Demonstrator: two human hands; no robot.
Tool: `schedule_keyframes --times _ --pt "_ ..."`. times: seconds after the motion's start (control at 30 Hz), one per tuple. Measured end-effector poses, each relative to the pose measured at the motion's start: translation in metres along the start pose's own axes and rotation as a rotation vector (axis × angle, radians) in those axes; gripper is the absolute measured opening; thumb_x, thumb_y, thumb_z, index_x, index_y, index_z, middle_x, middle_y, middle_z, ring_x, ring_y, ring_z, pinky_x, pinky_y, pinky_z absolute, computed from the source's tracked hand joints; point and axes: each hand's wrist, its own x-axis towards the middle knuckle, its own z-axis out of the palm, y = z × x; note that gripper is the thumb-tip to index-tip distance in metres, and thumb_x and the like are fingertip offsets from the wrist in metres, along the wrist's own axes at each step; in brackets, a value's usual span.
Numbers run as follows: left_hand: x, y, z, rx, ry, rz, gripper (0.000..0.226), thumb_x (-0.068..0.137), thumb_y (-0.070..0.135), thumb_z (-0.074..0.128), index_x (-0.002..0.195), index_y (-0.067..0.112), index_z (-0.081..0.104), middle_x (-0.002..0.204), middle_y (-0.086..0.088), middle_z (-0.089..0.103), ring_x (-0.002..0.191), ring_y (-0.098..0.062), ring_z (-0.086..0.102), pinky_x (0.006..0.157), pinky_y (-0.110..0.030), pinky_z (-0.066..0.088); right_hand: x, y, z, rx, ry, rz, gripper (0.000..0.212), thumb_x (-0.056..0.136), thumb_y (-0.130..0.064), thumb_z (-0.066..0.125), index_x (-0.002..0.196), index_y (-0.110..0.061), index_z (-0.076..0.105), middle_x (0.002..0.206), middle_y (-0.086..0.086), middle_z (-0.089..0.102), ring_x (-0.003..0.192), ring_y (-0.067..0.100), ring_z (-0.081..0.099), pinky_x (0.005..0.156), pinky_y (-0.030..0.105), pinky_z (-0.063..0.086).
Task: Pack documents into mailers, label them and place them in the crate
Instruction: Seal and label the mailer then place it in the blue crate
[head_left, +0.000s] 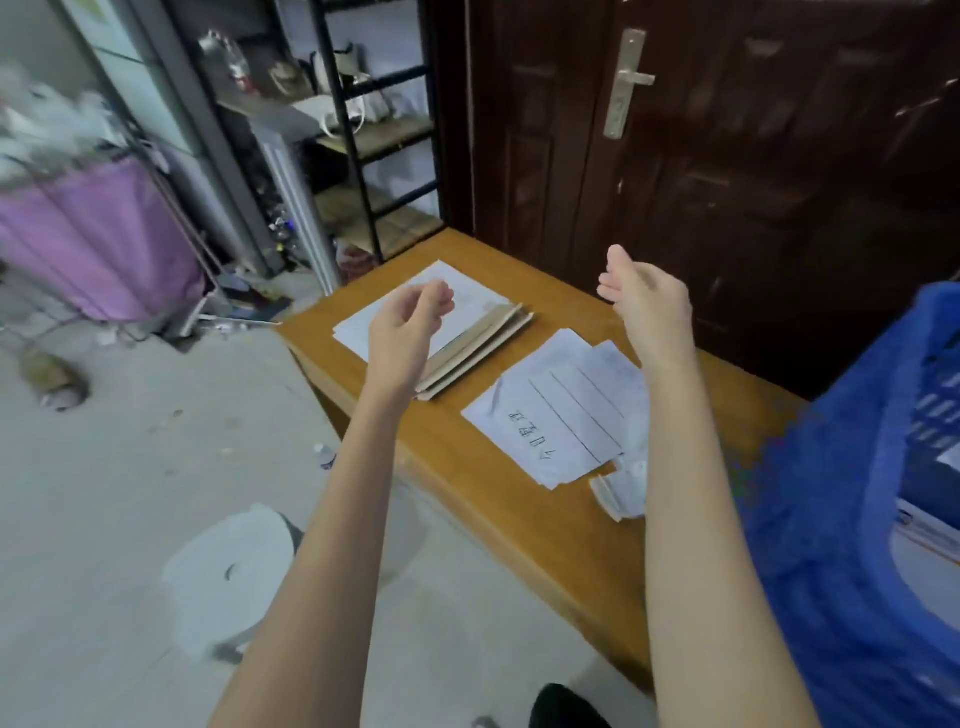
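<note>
On the wooden table (519, 499) lies a stack of brown mailers (483, 348) with white sheets (467, 293) beside and under it at the far end. Nearer me lie white documents (561, 415), one with lines and handwriting. A small pile of labels (621, 491) sits by my right forearm. The blue crate (852, 519) stands at the table's right end. My left hand (410, 322) hovers above the mailers with fingers loosely curled, holding nothing. My right hand (644, 296) hovers above the table's far right, fingers relaxed, holding nothing.
A dark brown door (727, 156) with a metal handle stands behind the table. A black shelf rack (363, 130) and a purple fabric cart (104, 239) are at the left. A white stool (234, 566) and a small bottle (326, 457) are on the floor.
</note>
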Motion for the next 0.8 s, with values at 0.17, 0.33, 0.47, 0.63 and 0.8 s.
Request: schedule_keyframes --times 0.17,0.33,0.47,0.63,0.8 --pt "0.031 -0.051 -0.041 0.044 0.059 -0.087 0.035 0.096 0.043 0.048 0.106 0.015 0.067 0.104 0.005 0.069 0.099 -0.005 0.065 0.094 -0.032 0.051 0.016 0.029 0.074 0.026 -0.073 0.05 0.031 0.089 -0.046 0.053 0.101 -0.02 0.066 0.099 -0.007 0.068 0.101 0.012 0.064 0.093 0.031 0.048" --pt "0.084 -0.089 -0.065 0.067 0.061 -0.153 0.036 0.097 0.044 0.045 0.108 0.016 0.065 0.107 0.005 0.068 0.1 -0.005 0.064 0.097 -0.034 0.049 0.053 0.058 0.137 0.043 -0.087 0.115 0.024 0.087 -0.047 0.055 0.088 -0.025 0.064 0.096 -0.005 0.069 0.1 0.015 0.065 0.093 0.033 0.049" --pt "0.151 -0.106 -0.068 0.11 0.026 -0.18 0.035 0.099 0.04 0.043 0.108 0.014 0.064 0.106 0.002 0.067 0.101 -0.009 0.063 0.097 -0.035 0.048 0.096 0.072 0.181 0.071 -0.07 0.161 0.024 0.089 -0.044 0.055 0.084 -0.022 0.064 0.098 0.004 0.069 0.101 0.021 0.065 0.096 0.037 0.049" --pt "0.23 -0.127 -0.068 0.181 -0.03 -0.195 0.038 0.099 0.038 0.042 0.109 0.01 0.065 0.106 0.0 0.067 0.102 -0.012 0.062 0.093 -0.035 0.049 0.144 0.077 0.222 0.09 -0.006 0.232 0.026 0.093 -0.043 0.053 0.1 -0.02 0.062 0.102 -0.002 0.067 0.104 0.014 0.064 0.101 0.035 0.046" --pt "0.289 -0.146 -0.063 0.204 -0.088 -0.188 0.04 0.099 0.038 0.042 0.11 0.007 0.065 0.108 -0.002 0.067 0.103 -0.013 0.062 0.086 -0.027 0.049 0.176 0.083 0.245 0.094 0.095 0.289 0.028 0.092 -0.043 0.054 0.104 -0.019 0.063 0.097 -0.005 0.069 0.102 0.011 0.065 0.102 0.035 0.045"
